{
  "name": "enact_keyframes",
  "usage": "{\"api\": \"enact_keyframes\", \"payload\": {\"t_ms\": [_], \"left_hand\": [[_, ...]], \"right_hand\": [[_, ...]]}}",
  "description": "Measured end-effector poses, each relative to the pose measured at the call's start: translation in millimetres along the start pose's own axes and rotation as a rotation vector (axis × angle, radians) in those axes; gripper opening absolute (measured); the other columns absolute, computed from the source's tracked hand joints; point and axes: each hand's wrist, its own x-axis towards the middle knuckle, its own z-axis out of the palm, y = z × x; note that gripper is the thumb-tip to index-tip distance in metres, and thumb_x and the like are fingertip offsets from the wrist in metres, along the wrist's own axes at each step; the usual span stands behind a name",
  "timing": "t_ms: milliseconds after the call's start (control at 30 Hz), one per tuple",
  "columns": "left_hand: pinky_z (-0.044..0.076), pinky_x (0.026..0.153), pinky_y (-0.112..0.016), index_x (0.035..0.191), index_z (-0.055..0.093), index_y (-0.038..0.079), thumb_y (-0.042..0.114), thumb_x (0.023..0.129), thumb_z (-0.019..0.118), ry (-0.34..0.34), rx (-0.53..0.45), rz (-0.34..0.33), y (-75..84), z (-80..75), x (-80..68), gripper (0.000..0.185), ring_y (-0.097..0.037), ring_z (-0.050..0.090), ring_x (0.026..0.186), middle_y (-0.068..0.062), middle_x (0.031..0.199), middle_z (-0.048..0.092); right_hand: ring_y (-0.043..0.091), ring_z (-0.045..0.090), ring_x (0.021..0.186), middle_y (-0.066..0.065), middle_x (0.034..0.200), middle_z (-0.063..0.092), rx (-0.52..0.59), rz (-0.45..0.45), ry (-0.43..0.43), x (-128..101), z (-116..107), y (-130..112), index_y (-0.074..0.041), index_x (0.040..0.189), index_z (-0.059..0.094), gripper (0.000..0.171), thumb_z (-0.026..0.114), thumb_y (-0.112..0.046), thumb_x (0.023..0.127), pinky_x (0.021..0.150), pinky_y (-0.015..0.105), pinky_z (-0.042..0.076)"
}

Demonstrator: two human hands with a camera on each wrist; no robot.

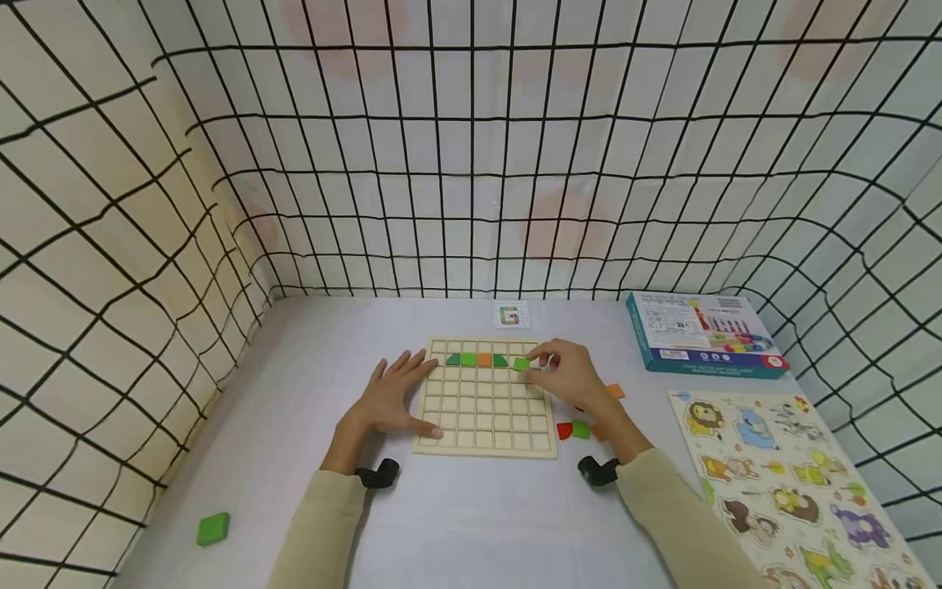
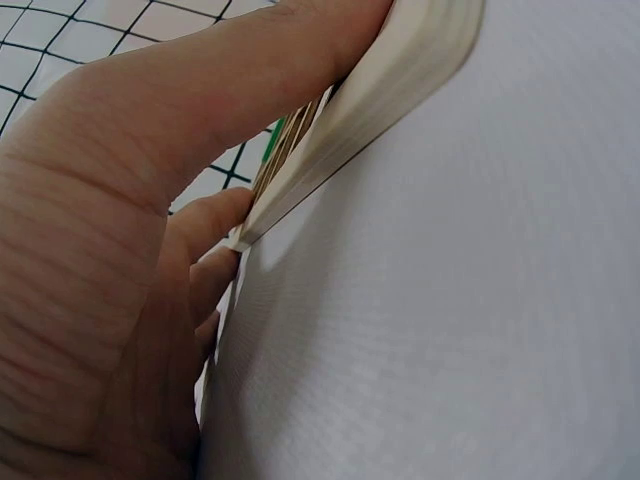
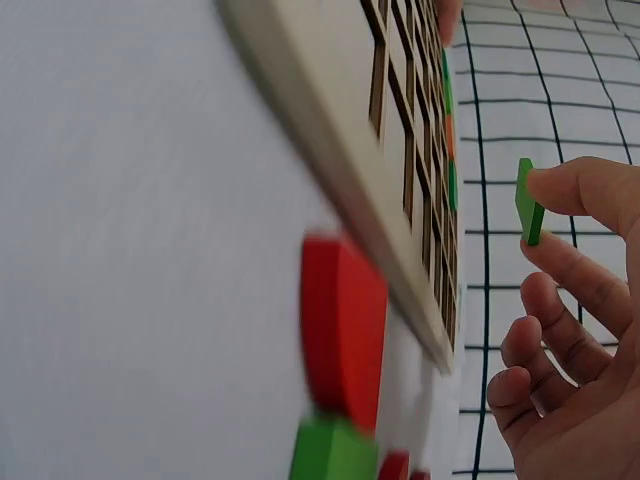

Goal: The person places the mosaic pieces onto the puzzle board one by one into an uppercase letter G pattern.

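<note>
Pinching a small green square tile [image 1: 521,365] in the right hand [image 1: 570,378] over the top row of the pale wooden grid board [image 1: 486,409].

Right-hand grip: thumb and forefinger closed on the tile's edges, other fingers loosely curled; the tile sits just clear of the board surface in the right wrist view [image 3: 528,202]. Left hand [image 1: 390,397]: fingers straight, flat on the board's left edge, thumb along its near corner, holding nothing. Top row carries green, orange and green pieces [image 1: 477,359]. Loose red, green and orange tiles [image 1: 580,429] lie on the white worktop [image 1: 456,523] right of the board; a green block [image 1: 213,528] sits well apart at near left. A teal box [image 1: 699,334] and animal puzzle board [image 1: 780,483] lie at right.
</note>
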Motion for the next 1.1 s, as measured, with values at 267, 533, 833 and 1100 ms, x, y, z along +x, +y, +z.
{"api": "enact_keyframes", "payload": {"t_ms": [267, 533, 833, 1100], "left_hand": [[0.0, 0.128, -0.064, 0.164, 0.029, 0.028, 0.075, 0.061, 0.084, -0.01, 0.016, -0.005, -1.4, -5.9, 2.8, 0.127, -0.031, 0.008, 0.162, -0.001, 0.174, 0.016], [0.001, 0.128, -0.064, 0.164, 0.03, 0.027, 0.074, 0.062, 0.084, -0.012, 0.012, -0.016, -0.3, -1.4, 2.5, 0.125, -0.031, 0.009, 0.162, -0.002, 0.174, 0.016], [0.0, 0.128, -0.064, 0.164, 0.029, 0.028, 0.076, 0.061, 0.084, -0.013, 0.022, -0.011, -1.5, -4.0, 1.6, 0.126, -0.031, 0.008, 0.162, -0.001, 0.174, 0.015], [0.001, 0.128, -0.064, 0.164, 0.029, 0.028, 0.076, 0.062, 0.084, -0.02, 0.012, -0.014, 0.4, -0.7, 1.6, 0.126, -0.03, 0.008, 0.162, -0.001, 0.174, 0.015]], "right_hand": [[0.018, 0.052, 0.075, 0.001, 0.082, 0.063, 0.041, -0.055, -0.058, 20.3, 33.1, -17.3, -0.014, 0.105, 0.081, 0.024, 0.085, -0.027, 0.085, 0.066, 0.029, 0.044], [0.016, 0.058, 0.077, -0.002, 0.079, 0.065, 0.069, -0.072, -0.11, 29.3, 62.8, -24.1, -0.014, 0.114, 0.08, 0.028, 0.082, -0.026, 0.089, 0.072, 0.03, 0.052], [0.015, 0.058, 0.081, -0.002, 0.087, 0.066, 0.006, -0.066, -0.131, 32.5, 81.0, -44.0, -0.013, 0.114, 0.08, 0.026, 0.079, -0.026, 0.091, 0.074, 0.031, 0.051], [0.016, 0.057, 0.087, -0.002, 0.096, 0.065, -0.063, 0.004, -0.143, 31.2, 88.1, -50.0, -0.014, 0.118, 0.079, 0.032, 0.079, -0.03, 0.09, 0.074, 0.031, 0.051]]}}
